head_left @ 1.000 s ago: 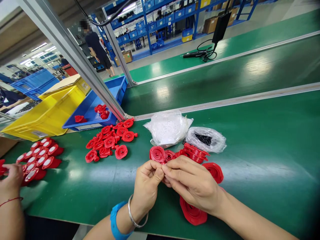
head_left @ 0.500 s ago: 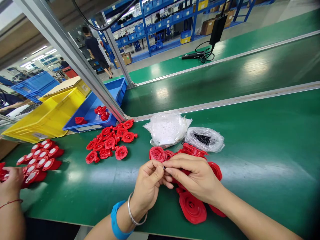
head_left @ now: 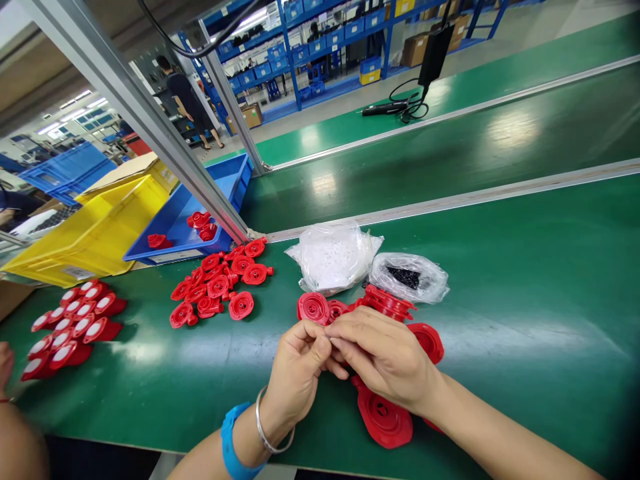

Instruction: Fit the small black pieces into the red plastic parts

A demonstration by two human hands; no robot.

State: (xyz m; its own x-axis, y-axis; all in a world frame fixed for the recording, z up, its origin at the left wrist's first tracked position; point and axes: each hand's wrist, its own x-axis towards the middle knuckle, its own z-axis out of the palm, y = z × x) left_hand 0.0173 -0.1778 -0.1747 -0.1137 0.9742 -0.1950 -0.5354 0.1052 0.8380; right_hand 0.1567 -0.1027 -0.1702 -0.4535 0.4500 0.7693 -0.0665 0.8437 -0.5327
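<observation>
My left hand (head_left: 300,363) and my right hand (head_left: 385,353) meet fingertip to fingertip above the green bench (head_left: 525,320). Both are closed in a pinch, and what lies between the fingertips is too small and covered to make out. Under and around my right hand lie several red round plastic parts (head_left: 384,413) with ringed faces, some partly hidden by the hand. Just behind them sit a clear bag of small white pieces (head_left: 336,257) and an opened clear bag of small black pieces (head_left: 407,277).
Left of my hands lies a cluster of red parts (head_left: 219,285); farther left, red parts with white discs (head_left: 75,323). Behind are a blue tray (head_left: 135,250) and a yellow bin (head_left: 90,240). A co-worker's arm (head_left: 17,427) is at the left edge. A metal post (head_left: 145,127) rises nearby.
The co-worker's hand at the left has drawn away from the white-disc parts toward the frame edge. My hands stay together, with a slight shift of the fingers; the dark speck between them is now covered.
</observation>
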